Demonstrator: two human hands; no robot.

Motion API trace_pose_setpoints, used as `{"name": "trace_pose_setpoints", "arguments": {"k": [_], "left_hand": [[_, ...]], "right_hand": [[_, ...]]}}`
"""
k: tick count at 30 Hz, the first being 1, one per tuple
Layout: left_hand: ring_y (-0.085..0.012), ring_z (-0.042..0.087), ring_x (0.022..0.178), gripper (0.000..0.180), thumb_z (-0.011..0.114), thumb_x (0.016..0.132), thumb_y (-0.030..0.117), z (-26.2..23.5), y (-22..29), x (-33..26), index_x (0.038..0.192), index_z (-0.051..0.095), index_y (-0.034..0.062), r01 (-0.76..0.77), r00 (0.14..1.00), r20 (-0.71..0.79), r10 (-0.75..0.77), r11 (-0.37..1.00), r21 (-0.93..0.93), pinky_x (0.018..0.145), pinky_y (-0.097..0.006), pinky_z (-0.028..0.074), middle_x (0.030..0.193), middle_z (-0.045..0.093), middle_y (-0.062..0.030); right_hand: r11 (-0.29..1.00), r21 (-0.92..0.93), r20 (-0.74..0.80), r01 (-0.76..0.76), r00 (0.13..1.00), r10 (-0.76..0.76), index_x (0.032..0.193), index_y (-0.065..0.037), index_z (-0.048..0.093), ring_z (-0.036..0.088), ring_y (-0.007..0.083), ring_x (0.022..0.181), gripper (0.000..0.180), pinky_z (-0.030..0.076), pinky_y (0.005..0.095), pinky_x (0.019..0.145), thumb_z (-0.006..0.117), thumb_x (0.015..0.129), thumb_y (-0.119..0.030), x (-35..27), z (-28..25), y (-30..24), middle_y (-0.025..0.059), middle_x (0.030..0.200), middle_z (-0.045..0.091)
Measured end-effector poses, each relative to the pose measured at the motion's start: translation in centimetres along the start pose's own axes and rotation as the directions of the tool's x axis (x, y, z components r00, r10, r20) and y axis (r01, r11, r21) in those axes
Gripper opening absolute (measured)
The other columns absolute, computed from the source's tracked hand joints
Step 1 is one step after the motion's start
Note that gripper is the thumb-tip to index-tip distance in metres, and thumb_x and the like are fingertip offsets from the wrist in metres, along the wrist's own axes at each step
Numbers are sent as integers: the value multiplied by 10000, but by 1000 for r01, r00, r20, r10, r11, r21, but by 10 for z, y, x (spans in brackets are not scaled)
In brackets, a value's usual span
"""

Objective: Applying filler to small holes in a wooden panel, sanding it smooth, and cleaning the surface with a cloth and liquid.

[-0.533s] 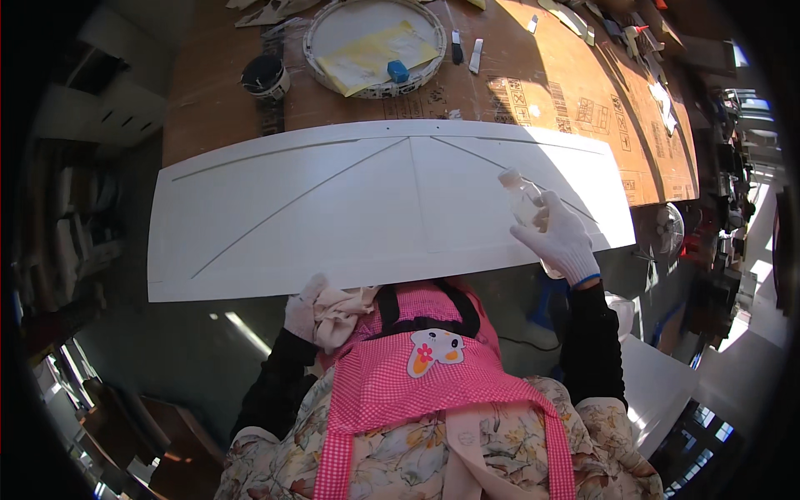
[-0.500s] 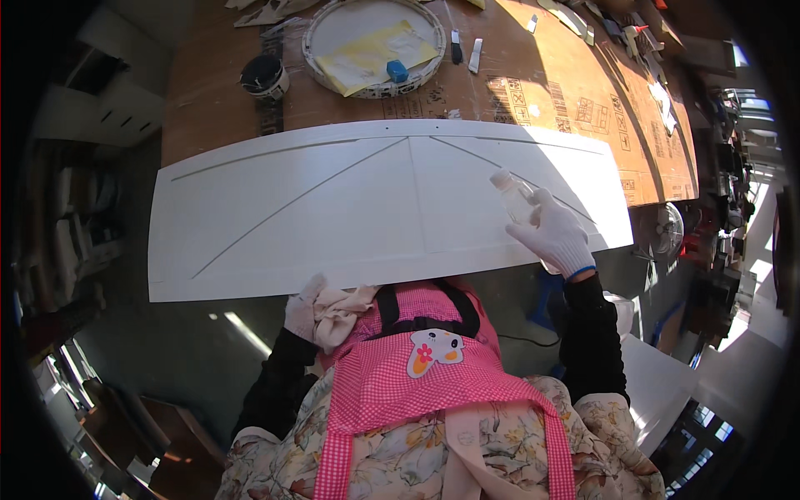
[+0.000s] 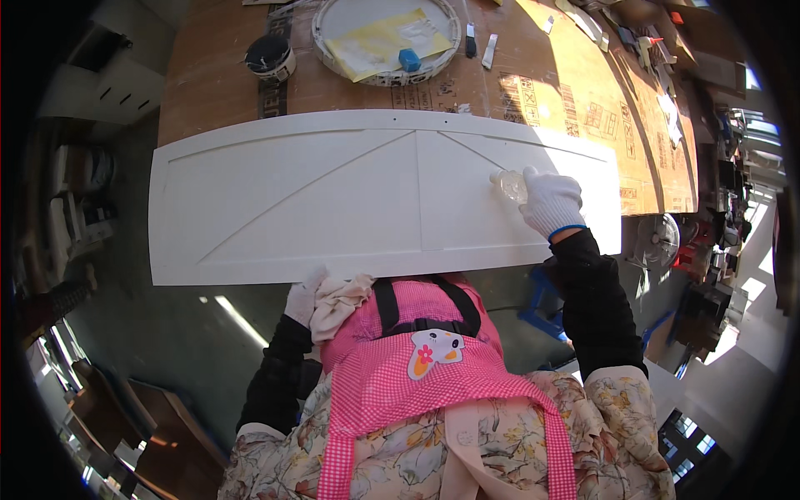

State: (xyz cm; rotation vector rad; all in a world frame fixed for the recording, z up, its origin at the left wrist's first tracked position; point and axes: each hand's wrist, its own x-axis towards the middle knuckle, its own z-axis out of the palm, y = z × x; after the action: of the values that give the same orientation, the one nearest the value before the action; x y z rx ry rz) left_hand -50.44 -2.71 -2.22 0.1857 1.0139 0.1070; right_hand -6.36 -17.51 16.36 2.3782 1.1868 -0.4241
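Note:
A long white panel [image 3: 333, 208] with grooved diagonal lines lies across the near part of the worktable. Above its right half, my right hand [image 3: 553, 201], in a white knitted glove with a blue cuff, is closed around a clear bottle [image 3: 510, 187]. The bottle is tilted, its narrow end toward the left. At the panel's near edge, left of my body, my left hand [image 3: 305, 293] is also gloved in white. A crumpled beige cloth [image 3: 342, 302] is gripped in it, and the fingers are partly hidden.
Beyond the panel, the brown worktable [image 3: 200, 92] carries a dark-topped tub [image 3: 269, 57] and a round white lid [image 3: 319, 52] with a yellow sheet [image 3: 358, 50] and blue lump [image 3: 408, 59]. Two small brushes lie beside it. A fan [image 3: 664, 240] and blue stool [image 3: 543, 308] stand right.
My right hand has turned and moved slightly up, tipping the bottle further over the panel. My left hand keeps the cloth near the panel's edge. The whole view has shifted slightly.

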Motion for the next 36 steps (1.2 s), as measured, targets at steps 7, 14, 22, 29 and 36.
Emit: {"name": "trace_pose_setpoints", "arguments": {"k": [7,14,22,29,36], "left_hand": [[-246,692,1013,251,604,1028,168,12,7,-11,1219,590,6,-41,999,27,41,999,4,869,-369,584,1159,668,-133],[-251,660,1095,315,581,1041,179,-16,-3,9,1300,546,5,-24,998,55,25,1000,-17,938,-373,560,1220,645,-131],[-269,646,1147,366,547,1057,199,-13,-5,11,1348,520,-20,-164,986,-3,167,970,179,992,-371,547,1276,624,-165],[-245,668,1102,340,529,1063,190,-3,4,-1,1305,586,-42,-92,995,41,87,984,150,953,-362,554,1220,660,-145],[-214,654,1160,388,503,1051,152,-35,-2,19,1378,573,-45,-74,997,10,74,969,234,982,-323,536,1278,658,-139]], "right_hand": [[984,107,-113,140,985,-128,1117,-64,580,721,382,837,450,553,499,691,781,798,-309,-6,-6,-47,178,872,723],[972,101,-111,212,973,-201,1075,-61,582,718,394,811,374,545,511,676,754,815,-268,3,-29,-89,180,847,716],[984,69,-109,163,982,-155,1065,-57,597,717,404,818,359,548,517,688,745,804,-253,8,-21,-74,193,847,715],[992,4,-94,-126,988,126,1103,-56,601,724,395,833,404,559,517,698,733,817,-309,4,-21,-29,178,857,728],[979,69,27,-192,981,191,1125,-42,613,733,387,858,433,567,506,737,708,828,-343,-6,9,-9,201,891,738]]}}
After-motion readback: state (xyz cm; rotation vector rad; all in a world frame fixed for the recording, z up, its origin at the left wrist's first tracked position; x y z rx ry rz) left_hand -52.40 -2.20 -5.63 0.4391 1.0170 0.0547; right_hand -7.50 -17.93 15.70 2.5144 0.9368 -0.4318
